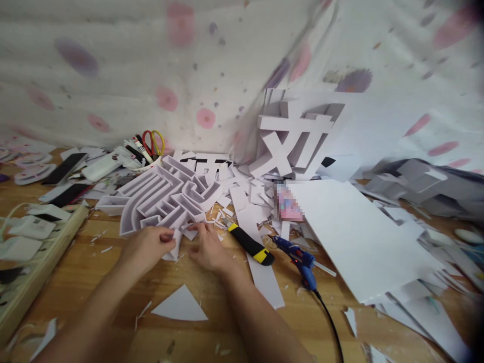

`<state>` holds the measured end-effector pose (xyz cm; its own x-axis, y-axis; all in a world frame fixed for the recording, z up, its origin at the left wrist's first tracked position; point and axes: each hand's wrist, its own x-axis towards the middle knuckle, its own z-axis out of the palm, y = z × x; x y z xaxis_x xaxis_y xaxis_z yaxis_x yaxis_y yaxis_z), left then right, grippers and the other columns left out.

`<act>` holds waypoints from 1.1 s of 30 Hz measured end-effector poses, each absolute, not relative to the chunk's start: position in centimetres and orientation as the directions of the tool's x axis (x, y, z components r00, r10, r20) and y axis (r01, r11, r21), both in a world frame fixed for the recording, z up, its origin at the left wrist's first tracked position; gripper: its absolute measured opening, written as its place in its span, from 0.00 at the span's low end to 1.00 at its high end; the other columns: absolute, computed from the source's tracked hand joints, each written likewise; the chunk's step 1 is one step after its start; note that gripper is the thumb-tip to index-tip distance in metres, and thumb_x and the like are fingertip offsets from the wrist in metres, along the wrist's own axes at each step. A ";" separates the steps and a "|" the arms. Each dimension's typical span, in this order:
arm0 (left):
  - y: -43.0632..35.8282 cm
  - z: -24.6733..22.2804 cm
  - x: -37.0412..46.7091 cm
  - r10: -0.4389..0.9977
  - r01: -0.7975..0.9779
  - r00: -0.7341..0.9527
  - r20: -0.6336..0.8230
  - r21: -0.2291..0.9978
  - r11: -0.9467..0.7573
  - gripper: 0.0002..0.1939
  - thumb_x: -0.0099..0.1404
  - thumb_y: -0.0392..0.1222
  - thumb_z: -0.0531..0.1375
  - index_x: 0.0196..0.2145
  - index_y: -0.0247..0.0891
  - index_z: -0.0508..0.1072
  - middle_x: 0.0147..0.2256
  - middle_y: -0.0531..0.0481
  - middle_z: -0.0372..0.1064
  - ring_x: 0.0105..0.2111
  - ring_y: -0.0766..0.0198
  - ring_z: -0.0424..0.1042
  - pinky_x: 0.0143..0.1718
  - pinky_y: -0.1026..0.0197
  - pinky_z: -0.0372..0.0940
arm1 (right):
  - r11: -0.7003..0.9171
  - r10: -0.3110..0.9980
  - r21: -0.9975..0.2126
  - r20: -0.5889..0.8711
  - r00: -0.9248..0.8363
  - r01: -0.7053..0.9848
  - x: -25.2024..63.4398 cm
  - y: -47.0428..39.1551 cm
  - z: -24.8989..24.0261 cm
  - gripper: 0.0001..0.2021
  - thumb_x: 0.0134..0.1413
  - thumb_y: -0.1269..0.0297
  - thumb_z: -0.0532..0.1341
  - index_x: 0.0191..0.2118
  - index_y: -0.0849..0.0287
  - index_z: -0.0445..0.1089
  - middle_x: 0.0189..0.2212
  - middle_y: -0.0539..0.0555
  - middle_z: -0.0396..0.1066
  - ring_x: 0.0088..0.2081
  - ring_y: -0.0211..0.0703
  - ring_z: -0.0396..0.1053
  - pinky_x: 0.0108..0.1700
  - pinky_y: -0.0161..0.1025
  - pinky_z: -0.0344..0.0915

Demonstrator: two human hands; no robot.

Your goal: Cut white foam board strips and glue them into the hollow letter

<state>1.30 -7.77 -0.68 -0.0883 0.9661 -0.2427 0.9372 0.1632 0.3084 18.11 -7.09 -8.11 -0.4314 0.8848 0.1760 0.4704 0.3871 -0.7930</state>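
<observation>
A large hollow character of white board (162, 194), built from upright strip walls, lies on the wooden table in front of me. My left hand (149, 247) is closed at its near end, thumb and fingers pinching a short upright white wall. My right hand (207, 247) is just to the right, thumb and forefinger apart, with its fingertips at a small white piece (189, 233) by the character's lower edge. Whether they touch it is unclear. Right of this hand lies a yellow-and-black utility knife (249, 243), and beyond it a blue glue gun (298, 259) with a cord.
A finished-looking white character (297, 138) leans at the back. A white board (363, 237) lies at right among offcuts. Scissors (153, 143) and pens stand behind. A power strip (41, 267) with plugs runs along the left. A triangular scrap (181, 306) lies between my forearms.
</observation>
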 end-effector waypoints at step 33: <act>-7.7 -0.6 1.7 0.966 0.949 -0.116 -0.232 0.261 0.176 0.12 0.52 0.43 0.58 0.33 0.43 0.78 0.32 0.51 0.77 0.32 0.60 0.73 0.29 0.64 0.57 | 0.461 0.858 -0.742 0.233 -0.458 0.486 18.1 -6.9 -8.8 0.30 0.32 0.82 0.53 0.48 0.58 0.59 0.46 0.56 0.64 0.52 0.46 0.57 0.54 0.44 0.58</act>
<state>1.67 -7.75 -0.58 -0.1156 0.9658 -0.2321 0.9491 0.1763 0.2609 18.12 -6.88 -8.79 -0.4583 0.8578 0.2328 0.4859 0.4611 -0.7425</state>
